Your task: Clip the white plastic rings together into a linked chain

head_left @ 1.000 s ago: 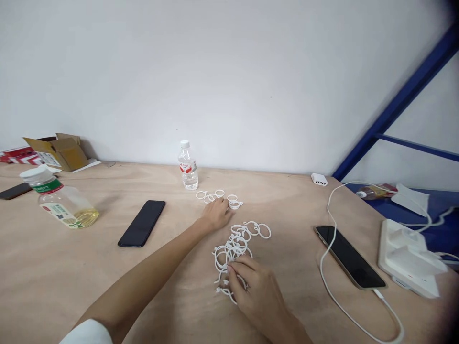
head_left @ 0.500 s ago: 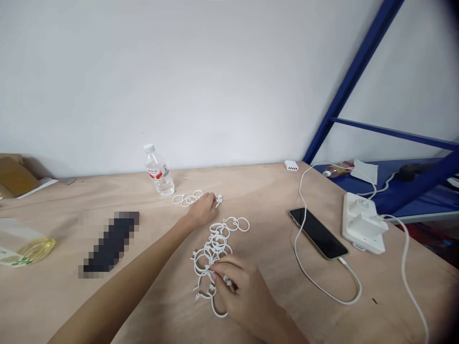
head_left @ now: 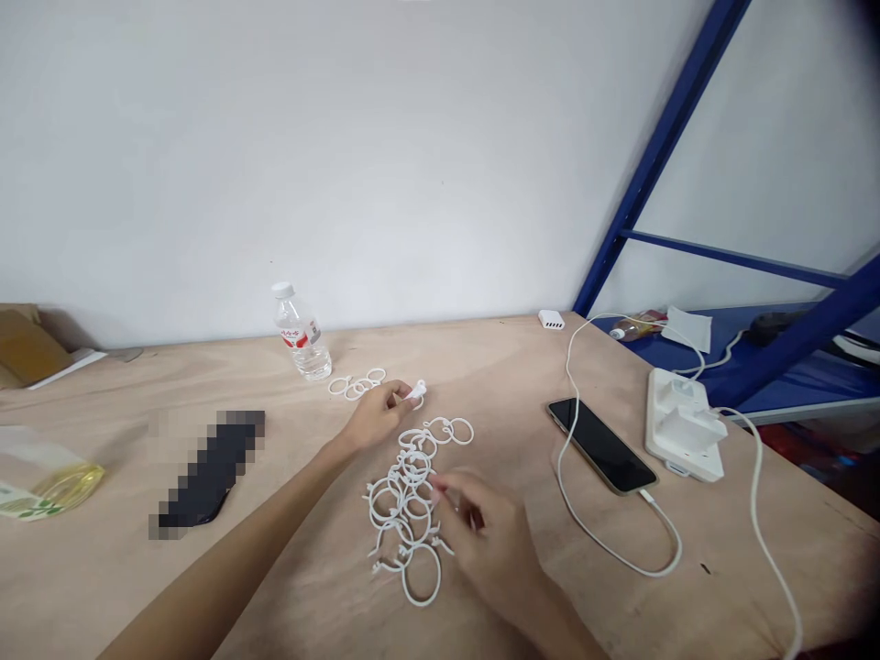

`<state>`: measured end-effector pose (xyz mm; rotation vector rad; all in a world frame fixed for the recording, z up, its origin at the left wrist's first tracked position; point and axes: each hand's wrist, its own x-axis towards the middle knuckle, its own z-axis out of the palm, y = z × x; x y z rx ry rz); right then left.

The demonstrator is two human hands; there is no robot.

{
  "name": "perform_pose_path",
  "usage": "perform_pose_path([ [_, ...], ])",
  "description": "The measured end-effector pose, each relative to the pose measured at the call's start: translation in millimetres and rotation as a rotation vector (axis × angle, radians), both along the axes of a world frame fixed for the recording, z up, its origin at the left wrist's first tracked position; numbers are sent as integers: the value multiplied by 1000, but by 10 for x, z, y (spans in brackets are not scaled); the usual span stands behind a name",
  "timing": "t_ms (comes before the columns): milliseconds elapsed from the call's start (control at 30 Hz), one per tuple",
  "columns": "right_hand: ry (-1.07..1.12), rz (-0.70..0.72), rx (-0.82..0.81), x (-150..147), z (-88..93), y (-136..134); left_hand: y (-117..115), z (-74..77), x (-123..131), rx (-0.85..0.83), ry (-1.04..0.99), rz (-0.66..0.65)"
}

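Note:
A tangle of several white plastic rings (head_left: 412,495) lies on the plywood table (head_left: 495,385) in front of me. My right hand (head_left: 481,541) hovers at the pile's right edge, fingers curled and blurred by motion. My left hand (head_left: 378,417) reaches farther out with its fingers pinched on one white ring (head_left: 415,394). A small row of separate white rings (head_left: 357,383) lies just behind that hand, near a clear water bottle (head_left: 301,332).
A dark phone (head_left: 206,472) lies to the left, a bottle of yellow liquid (head_left: 48,477) at the left edge. On the right are a phone on a white cable (head_left: 601,447), a white power strip (head_left: 684,426), a small white charger (head_left: 551,319) and a blue metal frame (head_left: 660,147).
My left hand has drawn back from the small row of rings with one ring pinched in it. My right hand has lifted off the pile and shifted right. The camera turned right.

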<state>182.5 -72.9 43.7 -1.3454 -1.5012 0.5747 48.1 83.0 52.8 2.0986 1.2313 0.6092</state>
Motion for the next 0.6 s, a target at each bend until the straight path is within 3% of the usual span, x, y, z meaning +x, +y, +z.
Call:
perform_pose_path([
  [67,125,-102,-50,42,32,83,-259,126,-73,-115,-142,-63],
  [133,255,-115,-116,58,74,156,-538,213,-145,-441,-516,-155],
  [267,258,58,-194,-8,167,198,-957,248,-245,-775,-854,-174],
  [400,157,147,-189,-119,208,150,-1093,180,-283,-819,-984,-110],
  [600,198,19,-280,-188,171,149,-1113,158,-313,-741,-918,-102],
])
